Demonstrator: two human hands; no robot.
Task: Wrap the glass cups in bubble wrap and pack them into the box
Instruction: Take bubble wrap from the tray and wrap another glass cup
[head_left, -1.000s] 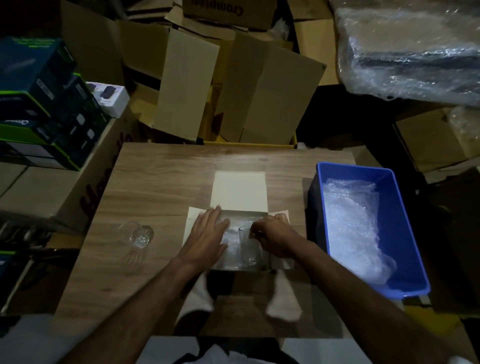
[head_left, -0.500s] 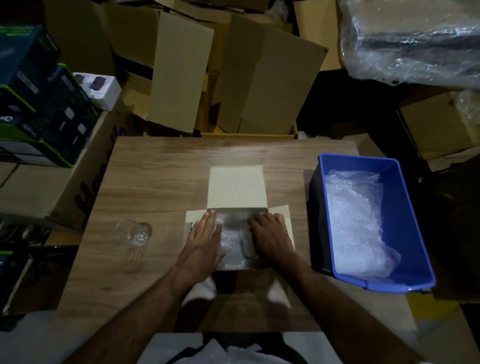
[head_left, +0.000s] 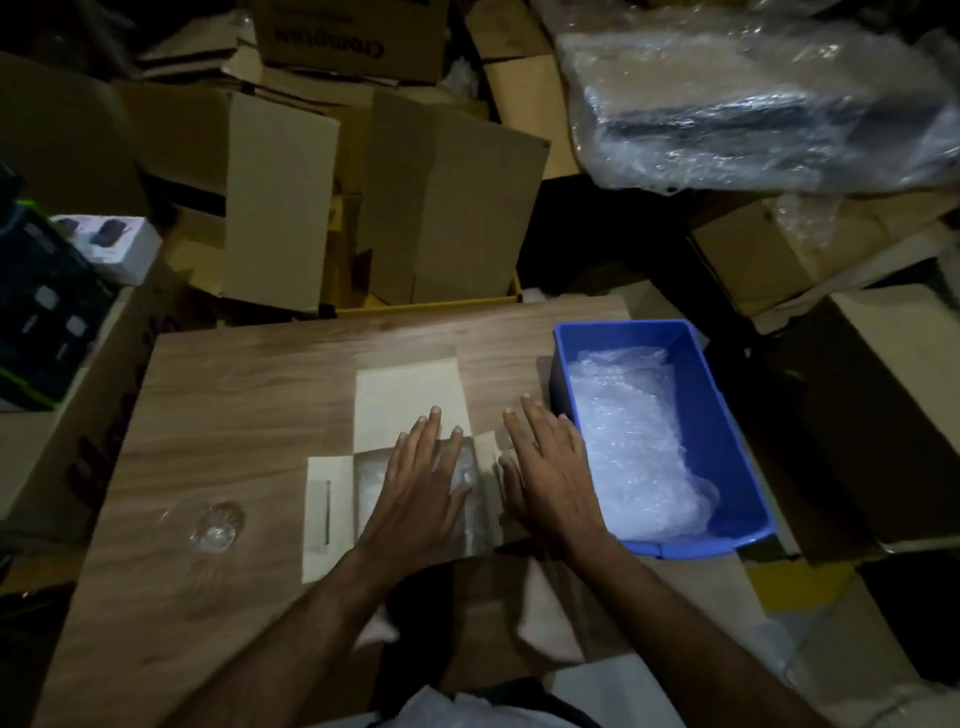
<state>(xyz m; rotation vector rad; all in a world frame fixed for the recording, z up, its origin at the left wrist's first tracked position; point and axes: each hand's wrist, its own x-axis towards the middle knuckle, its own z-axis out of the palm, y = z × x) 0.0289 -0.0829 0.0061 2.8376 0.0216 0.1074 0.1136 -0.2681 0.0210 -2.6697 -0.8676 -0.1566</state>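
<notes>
The left hand (head_left: 415, 488) lies flat, fingers straight, over the wrapped glass (head_left: 462, 478) in the open box (head_left: 332, 499); the right hand (head_left: 550, 467) is spread too, holding nothing, over the right flap by the blue bin (head_left: 737, 431) of bubble wrap (head_left: 634, 447). One bare glass cup (head_left: 210, 522) lies on its side on the table (head_left: 249, 395), well left of the box — it could roll off if the table is jolted; pressing hard on the packed glass risks cracking it.

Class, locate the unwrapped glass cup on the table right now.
In the head view the glass cup lies on the wooden table, on the person's left, apart from the open box and the left hand.
</notes>
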